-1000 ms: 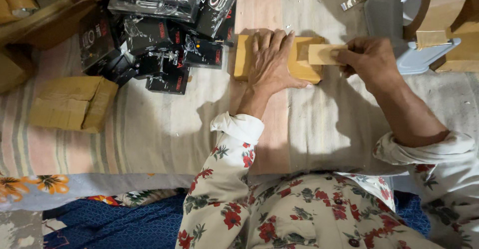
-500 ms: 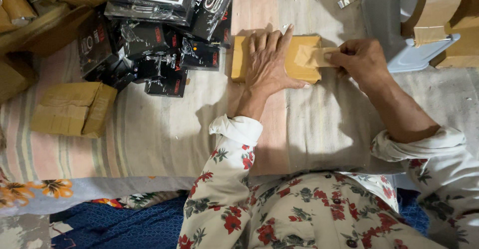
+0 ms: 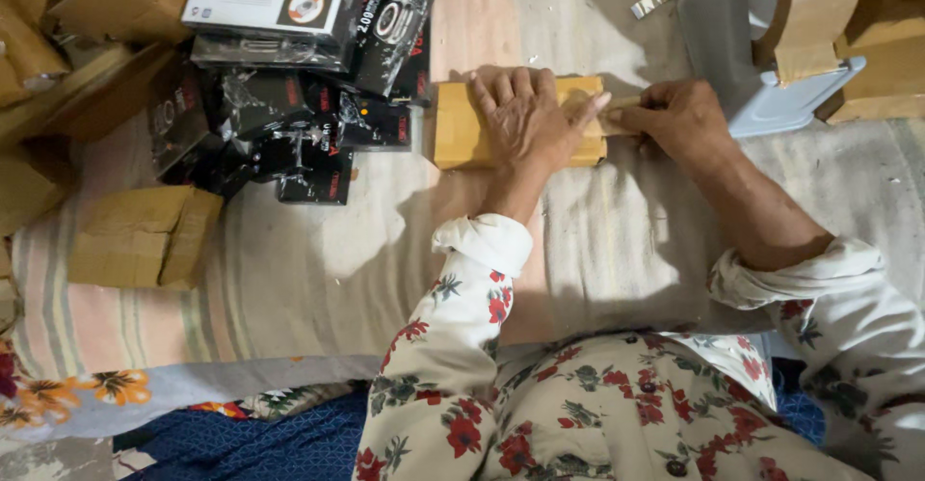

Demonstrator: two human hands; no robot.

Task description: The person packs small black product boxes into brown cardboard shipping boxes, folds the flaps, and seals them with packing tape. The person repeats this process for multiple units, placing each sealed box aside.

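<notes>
A small flat cardboard box [image 3: 459, 126] lies on the striped cloth in front of me. My left hand [image 3: 523, 115] rests flat on top of it, fingers spread, pressing it down. My right hand [image 3: 674, 115] is at the box's right end, fingers pinched on a strip of brown tape [image 3: 617, 105] that lies against that end.
A heap of black retail boxes [image 3: 299, 105] sits to the left of the cardboard box. Taped brown parcels [image 3: 145, 235] lie at the far left. A big roll of brown tape in a dispenser [image 3: 809, 28] stands at the upper right, with more brown boxes [image 3: 886, 66] beside it.
The box's right flap has been folded down flat. My right hand has moved in closer to the box end with the tape, and my left hand has shifted slightly to the right on top.
</notes>
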